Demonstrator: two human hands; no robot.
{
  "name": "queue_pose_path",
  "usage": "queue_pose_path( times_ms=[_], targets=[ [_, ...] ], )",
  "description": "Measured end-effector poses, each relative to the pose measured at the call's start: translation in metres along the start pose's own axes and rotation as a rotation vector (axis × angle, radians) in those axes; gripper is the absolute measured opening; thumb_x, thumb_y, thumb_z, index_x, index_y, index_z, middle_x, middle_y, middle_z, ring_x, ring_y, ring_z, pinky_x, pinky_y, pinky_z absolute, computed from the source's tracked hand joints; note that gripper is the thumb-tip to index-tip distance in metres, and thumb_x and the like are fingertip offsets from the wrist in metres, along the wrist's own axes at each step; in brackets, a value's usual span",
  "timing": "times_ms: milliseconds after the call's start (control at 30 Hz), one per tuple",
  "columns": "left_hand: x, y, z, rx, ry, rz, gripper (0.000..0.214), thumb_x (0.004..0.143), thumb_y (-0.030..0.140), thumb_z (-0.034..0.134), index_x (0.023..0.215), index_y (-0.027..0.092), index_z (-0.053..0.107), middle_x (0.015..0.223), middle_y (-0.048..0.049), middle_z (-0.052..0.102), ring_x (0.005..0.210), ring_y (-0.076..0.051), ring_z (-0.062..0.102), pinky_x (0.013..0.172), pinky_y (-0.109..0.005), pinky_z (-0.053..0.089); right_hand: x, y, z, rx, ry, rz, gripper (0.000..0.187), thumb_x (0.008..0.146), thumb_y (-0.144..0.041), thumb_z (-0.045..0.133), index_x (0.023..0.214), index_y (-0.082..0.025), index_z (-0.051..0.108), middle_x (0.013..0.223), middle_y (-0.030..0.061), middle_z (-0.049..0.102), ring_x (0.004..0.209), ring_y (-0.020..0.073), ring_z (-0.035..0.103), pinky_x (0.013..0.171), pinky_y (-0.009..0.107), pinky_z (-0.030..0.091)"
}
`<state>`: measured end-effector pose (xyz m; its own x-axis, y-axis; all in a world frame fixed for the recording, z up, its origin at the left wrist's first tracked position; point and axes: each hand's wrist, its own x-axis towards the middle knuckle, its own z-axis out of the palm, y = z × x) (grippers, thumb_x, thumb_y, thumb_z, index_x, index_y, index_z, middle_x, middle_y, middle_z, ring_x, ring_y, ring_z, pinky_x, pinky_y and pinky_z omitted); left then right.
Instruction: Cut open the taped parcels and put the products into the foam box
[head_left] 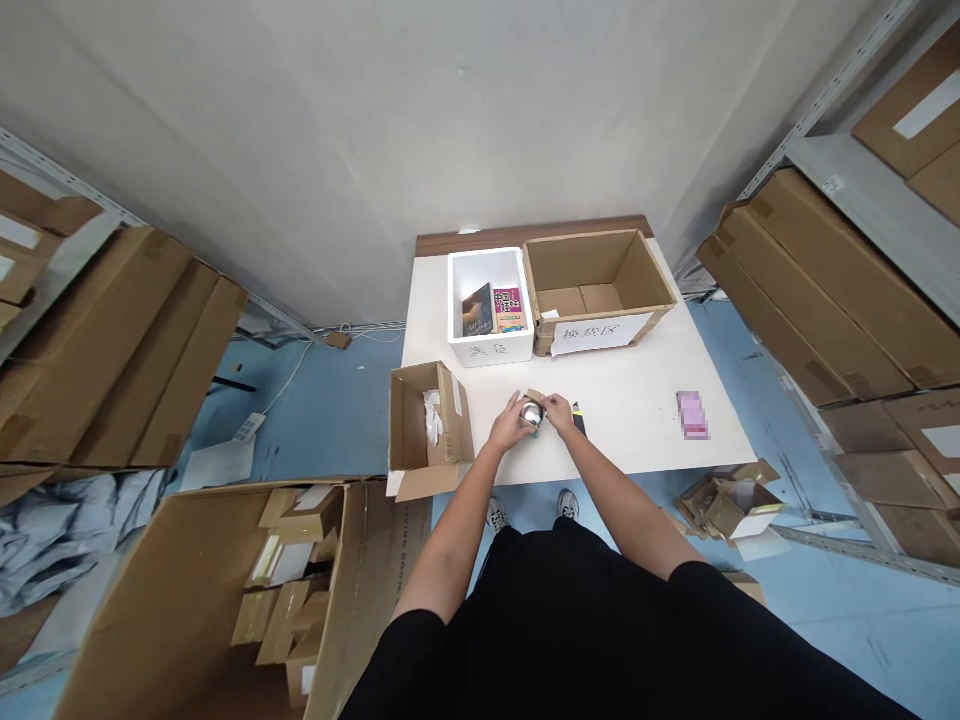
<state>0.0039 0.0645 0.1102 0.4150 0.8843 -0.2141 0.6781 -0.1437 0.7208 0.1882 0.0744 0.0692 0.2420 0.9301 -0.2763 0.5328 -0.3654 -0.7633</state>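
At the front of the white table [615, 400], a small shiny round metal object [532, 414] sits between my hands. My left hand [510, 424] curls around its left side, fingers closed on it. A piece of brown cardboard [534, 395] shows just behind the metal object. My right hand [557, 412] has its fingers pinched together at the right edge of this cardboard. Just right of that hand lies a black and yellow box cutter [577, 418]. My fingers and the cardboard partly cover the metal object, so its exact kind is unclear.
An open cardboard box [409, 420] with white paper inside stands left. Behind are a white foam box [491, 349] holding books and a labelled carton [660, 290]. A pixelated pink item [692, 415] lies right. A large carton [375, 560] of small boxes stands lower left.
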Motion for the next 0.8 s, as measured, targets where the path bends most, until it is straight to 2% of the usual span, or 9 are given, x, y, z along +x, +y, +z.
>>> queue_pose_path(
  times_ms=[67, 100, 200, 267, 333, 433, 533, 667, 800],
  targets=[
    [0.014, 0.002, -0.006, 0.063, -0.057, 0.022, 0.099, 0.067, 0.025, 0.092, 0.156, 0.033, 0.048, 0.175, -0.0082, 0.028, 0.145, -0.033, 0.053, 0.114, -0.042, 0.048, -0.003, -0.004, -0.002, 0.034, 0.033, 0.074, 0.03, 0.088, -0.05, 0.046, 0.088, -0.024, 0.059, 0.086, 0.0032, 0.072, 0.081, 0.0204, 0.066, 0.077, 0.029, 0.052],
    [0.021, 0.003, -0.008, 0.09, -0.098, 0.041, 0.101, 0.065, 0.025, 0.094, 0.155, 0.032, 0.049, 0.174, -0.0085, 0.03, 0.144, -0.034, 0.053, 0.115, -0.041, 0.047, -0.006, -0.006, -0.004, 0.047, 0.06, 0.094, 0.029, 0.087, -0.049, 0.05, 0.093, -0.023, 0.061, 0.088, 0.0035, 0.072, 0.082, 0.021, 0.067, 0.079, 0.03, 0.052],
    [0.037, 0.006, -0.009, 0.132, -0.165, 0.084, 0.092, 0.061, 0.026, 0.095, 0.146, 0.029, 0.059, 0.161, -0.0095, 0.051, 0.14, -0.033, 0.056, 0.115, -0.039, 0.046, -0.015, -0.012, -0.016, 0.057, 0.134, 0.04, 0.027, 0.087, -0.042, 0.054, 0.103, -0.023, 0.064, 0.094, 0.0048, 0.073, 0.086, 0.022, 0.068, 0.084, 0.032, 0.053],
    [0.038, 0.006, -0.004, 0.126, -0.112, 0.058, 0.085, 0.063, 0.028, 0.093, 0.142, 0.026, 0.062, 0.147, -0.0103, 0.061, 0.133, -0.032, 0.061, 0.112, -0.038, 0.047, -0.022, -0.015, -0.025, 0.016, 0.108, -0.076, 0.022, 0.087, -0.035, 0.055, 0.1, -0.023, 0.067, 0.101, 0.0053, 0.073, 0.092, 0.0218, 0.069, 0.089, 0.034, 0.053],
    [0.032, 0.005, 0.007, 0.1, -0.024, 0.005, 0.082, 0.066, 0.031, 0.092, 0.141, 0.024, 0.062, 0.137, -0.0108, 0.065, 0.127, -0.031, 0.063, 0.109, -0.038, 0.049, -0.027, -0.018, -0.033, -0.085, 0.033, -0.161, 0.019, 0.085, -0.032, 0.059, 0.097, -0.024, 0.071, 0.109, 0.006, 0.073, 0.101, 0.022, 0.068, 0.095, 0.035, 0.053],
    [0.019, 0.004, 0.026, 0.061, 0.079, -0.061, 0.077, 0.07, 0.034, 0.088, 0.141, 0.021, 0.062, 0.135, -0.0129, 0.066, 0.125, -0.032, 0.062, 0.108, -0.041, 0.049, -0.033, -0.024, -0.037, -0.308, -0.081, -0.133, 0.022, 0.079, -0.033, 0.073, 0.098, -0.022, 0.076, 0.124, 0.0098, 0.069, 0.111, 0.0251, 0.067, 0.099, 0.037, 0.051],
    [0.012, 0.003, 0.041, 0.012, 0.156, -0.103, 0.073, 0.074, 0.029, 0.082, 0.143, 0.019, 0.059, 0.139, -0.0152, 0.065, 0.127, -0.033, 0.061, 0.111, -0.045, 0.047, -0.035, -0.036, -0.033, -0.471, -0.157, -0.079, 0.034, 0.072, -0.037, 0.084, 0.101, -0.021, 0.079, 0.135, 0.0137, 0.063, 0.116, 0.0298, 0.065, 0.096, 0.038, 0.053],
    [0.012, -0.003, 0.045, -0.131, 0.126, -0.038, 0.083, 0.066, 0.023, 0.085, 0.145, 0.021, 0.058, 0.143, -0.0132, 0.064, 0.132, -0.032, 0.06, 0.115, -0.046, 0.045, -0.036, -0.048, -0.022, -0.552, -0.172, -0.026, 0.055, 0.067, -0.04, 0.087, 0.118, -0.02, 0.077, 0.131, 0.0166, 0.063, 0.115, 0.0327, 0.064, 0.09, 0.039, 0.055],
    [0.011, -0.012, 0.043, -0.197, 0.089, -0.011, 0.08, 0.065, 0.02, 0.084, 0.142, 0.023, 0.061, 0.141, -0.0095, 0.067, 0.128, -0.03, 0.063, 0.111, -0.043, 0.049, -0.039, -0.05, -0.019, -0.568, -0.183, -0.05, 0.056, 0.064, -0.039, 0.086, 0.116, -0.019, 0.077, 0.149, 0.0177, 0.054, 0.126, 0.0345, 0.059, 0.095, 0.04, 0.053]
  ],
)
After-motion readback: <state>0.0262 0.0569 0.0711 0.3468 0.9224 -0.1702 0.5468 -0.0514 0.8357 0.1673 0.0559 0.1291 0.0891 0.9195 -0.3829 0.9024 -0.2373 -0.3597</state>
